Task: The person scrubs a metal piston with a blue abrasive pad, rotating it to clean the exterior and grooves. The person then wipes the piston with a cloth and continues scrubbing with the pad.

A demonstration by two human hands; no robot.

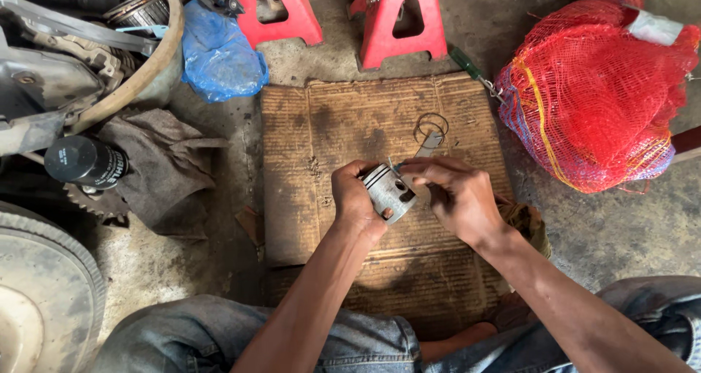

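clearly the biggest thing underfoot is the flattened sheet of stained brown corrugated cardboard, spread on the rough grey concrete floor, and the hands work above its middle. to the right lies a bulging red mesh sack, close enough that anything flicked sideways could vanish into its netting. at the top stand two red metal jack stands, and to the left sit a crumpled grey rag, a crumpled blue plastic bag and a black cylindrical oil filter near greasy engine parts. the left hand is wrapped around a small silver metal piston, fingers closed on its skirt, holding it tilted just over the cardboard. the right hand pinches narrowly at the piston's grooved crown, where a thin strip seems to be held, though i cannot tell exactly what it is. just beyond the fingertips lie thin dark wire piston rings on the cardboard, loose and unguarded. the likeliest trouble, i judge, is a ring springing off if spread too far or released unevenly; it could snap, or skip off the cardboard onto the gritty floor and pick up dirt. the left grip looks greasy, so the piston could also twist or slip under the right hand's pressure and drop. a knee shifting on the cardboard could scatter the loose rings.
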